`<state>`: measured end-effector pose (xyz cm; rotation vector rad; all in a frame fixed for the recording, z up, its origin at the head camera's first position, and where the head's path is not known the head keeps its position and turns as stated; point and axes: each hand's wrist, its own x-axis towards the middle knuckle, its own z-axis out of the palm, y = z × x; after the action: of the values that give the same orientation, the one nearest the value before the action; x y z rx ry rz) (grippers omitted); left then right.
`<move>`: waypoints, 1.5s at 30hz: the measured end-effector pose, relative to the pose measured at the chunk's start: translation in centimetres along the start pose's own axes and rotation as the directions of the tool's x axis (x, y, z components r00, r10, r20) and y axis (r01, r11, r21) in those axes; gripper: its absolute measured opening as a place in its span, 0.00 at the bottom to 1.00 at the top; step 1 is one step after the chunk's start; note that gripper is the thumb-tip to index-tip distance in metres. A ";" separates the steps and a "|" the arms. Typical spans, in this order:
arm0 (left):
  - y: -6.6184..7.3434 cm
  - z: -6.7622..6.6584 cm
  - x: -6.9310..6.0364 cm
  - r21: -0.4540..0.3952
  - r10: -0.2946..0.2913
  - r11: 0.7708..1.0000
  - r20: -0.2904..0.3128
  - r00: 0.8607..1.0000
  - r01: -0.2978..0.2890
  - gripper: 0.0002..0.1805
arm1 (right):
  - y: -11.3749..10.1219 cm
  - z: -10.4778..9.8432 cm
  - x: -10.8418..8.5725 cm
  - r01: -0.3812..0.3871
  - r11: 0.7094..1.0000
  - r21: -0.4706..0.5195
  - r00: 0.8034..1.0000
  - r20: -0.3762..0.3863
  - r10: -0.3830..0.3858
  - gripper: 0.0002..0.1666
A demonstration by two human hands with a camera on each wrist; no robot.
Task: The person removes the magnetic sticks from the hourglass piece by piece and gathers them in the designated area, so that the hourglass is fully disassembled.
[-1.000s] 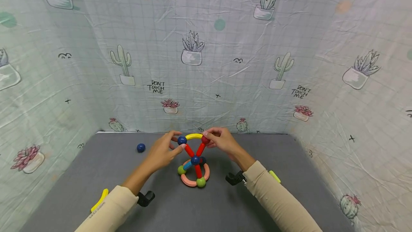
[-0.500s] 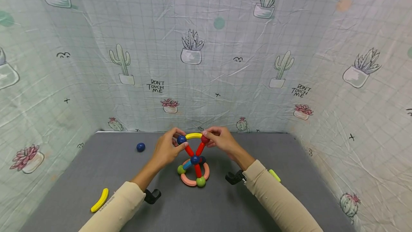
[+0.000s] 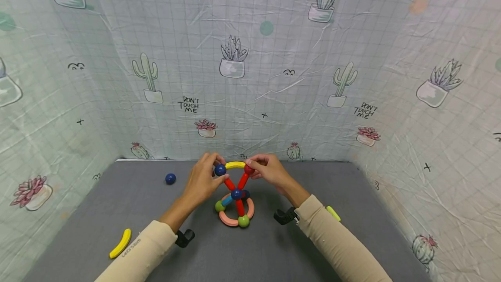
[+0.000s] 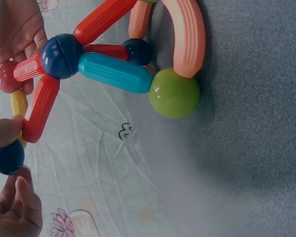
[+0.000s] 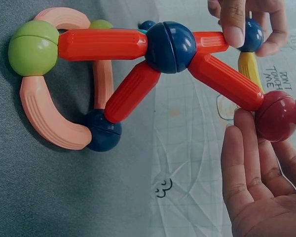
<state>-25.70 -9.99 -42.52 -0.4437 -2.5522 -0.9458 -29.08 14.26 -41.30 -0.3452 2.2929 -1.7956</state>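
A structure of balls and rods stands on the grey table, with a ring of curved pink rods [image 5: 49, 118] at its base. Red rods and one light-blue rod [image 4: 116, 73] meet at a central dark-blue ball [image 3: 236, 194]. Two red rods rise from it towards a blue ball [image 3: 220, 169] and a red ball [image 3: 248, 169], and a curved yellow rod [image 3: 235, 165] lies between these balls. My left hand [image 3: 201, 180] pinches the blue ball between thumb and fingers. The red ball is pinched by my right hand [image 3: 271, 172].
A loose blue ball [image 3: 170, 179] lies at the back left of the table [image 3: 219, 256]. One curved yellow rod [image 3: 120, 243] is beside the left sleeve, and a yellow-green rod [image 3: 333, 213] lies by the right sleeve. A patterned sheet hangs behind.
My left hand has shifted slightly and its fingers have closed in around the upper blue ball. My right hand and the structure have hardly moved.
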 end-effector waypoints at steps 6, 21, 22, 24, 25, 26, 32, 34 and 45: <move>0.1 0.1 -0.3 0.024 0.030 0.999 -0.037 0.999 -0.029 0.21 | 0.1 0.1 0.1 -0.006 1.000 -0.001 1.000 0.002 0.006 0.21; 0.1 0.1 0.2 -0.018 0.037 0.999 0.016 0.999 -0.037 0.11 | 0.4 0.3 0.3 -0.021 1.000 -0.003 1.000 -0.010 0.021 0.19; 0.1 0.1 0.2 -0.019 0.036 0.999 0.016 0.999 -0.036 0.10 | 0.4 0.3 0.3 -0.022 1.000 -0.004 1.000 -0.011 0.022 0.19; 0.1 0.1 0.3 -0.026 0.036 0.999 0.010 0.999 -0.036 0.10 | 0.4 0.3 0.4 -0.021 1.000 -0.005 1.000 -0.012 0.021 0.19; 0.1 0.1 0.3 -0.033 0.039 0.999 0.005 0.999 -0.039 0.10 | 0.4 0.3 0.4 -0.021 1.000 -0.006 1.000 -0.012 0.021 0.18; 0.1 0.0 0.3 -0.044 0.043 0.998 0.000 0.999 -0.043 0.10 | 0.3 0.3 0.4 -0.020 1.000 -0.006 1.000 -0.011 0.020 0.18; -0.7 -1.5 0.0 -0.086 0.073 0.993 -0.053 0.996 -0.078 0.16 | 0.1 0.3 0.4 -0.020 1.000 -0.005 1.000 -0.004 0.020 0.20; -1.3 -2.4 -0.1 -0.079 0.057 0.995 -0.064 0.996 -0.062 0.18 | 0.1 0.3 0.4 -0.020 1.000 -0.003 1.000 -0.001 0.020 0.21; -7.4 -7.7 -1.0 -0.049 -0.131 0.991 -0.090 0.987 0.127 0.20 | 0.2 0.1 0.2 -0.015 1.000 0.001 1.000 -0.007 0.015 0.20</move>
<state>-26.04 -20.69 -41.64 -0.2420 -2.5043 -1.0443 -29.25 14.16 -41.49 -0.3215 2.2936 -1.7934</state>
